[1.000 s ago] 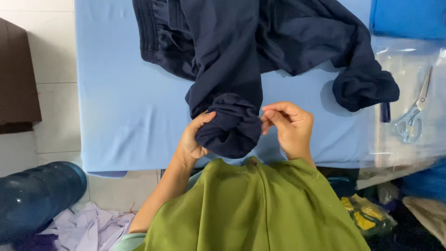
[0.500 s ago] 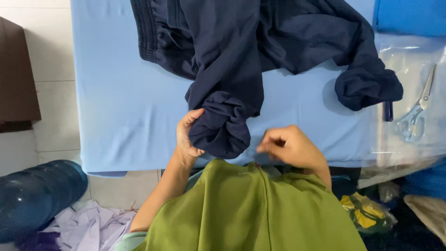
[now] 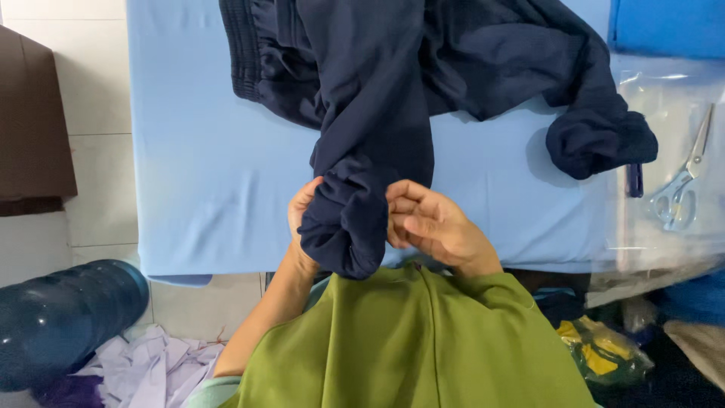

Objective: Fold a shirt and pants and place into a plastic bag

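Dark blue garment (image 3: 393, 98): It lies spread over the light blue surface (image 3: 211, 174), from the top of the frame down to the lower middle. One long part hangs toward the person, and its bunched end (image 3: 343, 227) sits between the two hands.

Left hand (image 3: 300, 215): It is just left of the bunched end, pressed against the cloth. Its fingers curl around the roll, so they look closed on it. It seems to hold the roll so it does not fall off the edge.

Right hand (image 3: 430, 223): It is just right of the bunched end. Its fingers (image 3: 404, 202) are bent and touch the cloth edge, as if pinching it. I cannot tell how tight the pinch is.

Other end of the garment (image 3: 600, 143): It lies in a lump at the right of the frame, well apart from the hands.

Scissors (image 3: 680, 189): They rest at the far right on clear plastic, not touched.

Lower left: A big blue bottle (image 3: 64, 317) and pale purple cloth scraps (image 3: 151, 370) lie on the floor.

Hard to see: The green sleeves (image 3: 423, 347) cover the wrists and the near edge of the surface. Most left fingers hide behind the cloth. The top of the garment is cut off.
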